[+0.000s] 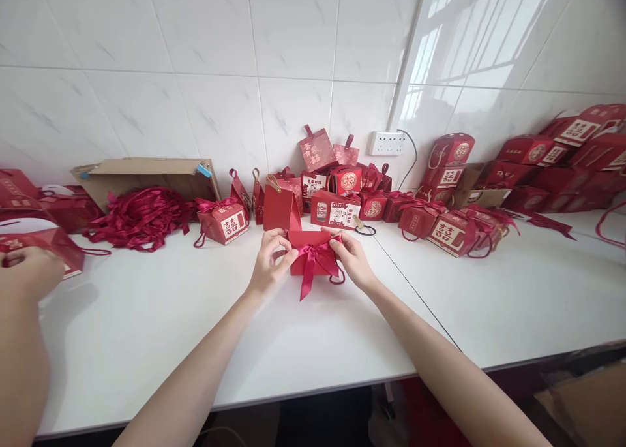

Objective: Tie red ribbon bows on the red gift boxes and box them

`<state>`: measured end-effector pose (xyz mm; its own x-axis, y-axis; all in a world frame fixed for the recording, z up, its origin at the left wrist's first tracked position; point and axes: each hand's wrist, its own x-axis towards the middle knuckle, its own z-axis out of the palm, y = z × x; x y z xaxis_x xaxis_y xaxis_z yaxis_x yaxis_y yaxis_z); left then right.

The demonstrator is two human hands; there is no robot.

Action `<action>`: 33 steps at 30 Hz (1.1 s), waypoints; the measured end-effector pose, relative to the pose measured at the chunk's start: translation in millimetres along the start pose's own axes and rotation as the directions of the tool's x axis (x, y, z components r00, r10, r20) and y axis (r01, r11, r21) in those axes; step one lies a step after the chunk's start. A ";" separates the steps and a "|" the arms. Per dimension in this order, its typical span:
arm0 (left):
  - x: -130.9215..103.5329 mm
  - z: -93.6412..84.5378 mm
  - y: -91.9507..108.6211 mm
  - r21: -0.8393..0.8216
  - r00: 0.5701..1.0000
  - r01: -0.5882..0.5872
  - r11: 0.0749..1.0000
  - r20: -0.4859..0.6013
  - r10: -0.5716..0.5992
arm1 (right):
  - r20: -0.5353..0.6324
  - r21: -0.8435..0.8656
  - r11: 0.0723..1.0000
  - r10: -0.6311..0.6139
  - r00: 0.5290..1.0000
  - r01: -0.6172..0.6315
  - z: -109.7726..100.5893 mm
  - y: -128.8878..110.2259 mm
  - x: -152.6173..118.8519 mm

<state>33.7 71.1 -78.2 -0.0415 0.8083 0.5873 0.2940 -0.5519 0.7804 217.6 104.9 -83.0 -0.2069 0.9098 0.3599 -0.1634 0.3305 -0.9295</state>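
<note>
Here, both your hands, left [271, 262] and right [353, 258], pinch opposite upper edges of the small red box [297, 264] on the white surface [274, 355]; tugging unevenly could loosen its ribbon bow [313, 254], and squeezing hard could crease the card.

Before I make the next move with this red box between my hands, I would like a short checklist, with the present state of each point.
1. Left hand and right hand at opposite sides of the small red cardboard box: ok.
2. Shiny crimson ribbon bow on the box: ok, it is formed.
3. Two bow tails hanging evenly: not ok; the left one hangs lower.
4. Knot tight: cannot tell.
5. Dark red cord handle raised: not ok; it loops low, right of the bow.
6. Other person's hand away from the box: ok, it is at the far left.
</note>
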 end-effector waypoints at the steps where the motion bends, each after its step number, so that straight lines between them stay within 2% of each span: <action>1: 0.2 -0.1 0.6 -0.001 1.000 0.021 1.000 -0.010 -0.021 | 0.000 0.002 1.000 0.005 1.000 -0.005 0.1 0.0 0.0; 7: -0.3 2.9 0.1 -0.048 0.996 0.081 0.996 -0.039 -0.083 | -0.013 -0.007 1.000 -0.001 1.000 0.001 0.0 1.3 0.1; 17: -2.1 8.6 1.1 -0.010 0.983 0.161 0.987 -0.087 -0.161 | -0.004 0.013 1.000 0.003 1.000 -0.003 -0.4 3.7 0.6; 26: -0.6 9.3 -4.9 0.008 0.984 0.125 0.992 -0.132 -0.123 | 0.010 0.003 1.000 -0.030 0.999 0.030 -2.7 5.7 1.4; 33: -2.0 12.0 -3.4 -0.119 0.977 0.183 0.976 -0.093 -0.194 | -0.025 -0.028 1.000 -0.005 1.000 0.004 -1.4 1.7 2.1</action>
<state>44.2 73.9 -84.6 -0.1866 0.8775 0.4419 0.1658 -0.4152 0.8945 218.2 107.7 -83.9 -0.1821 0.9141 0.3622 -0.1374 0.3411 -0.9299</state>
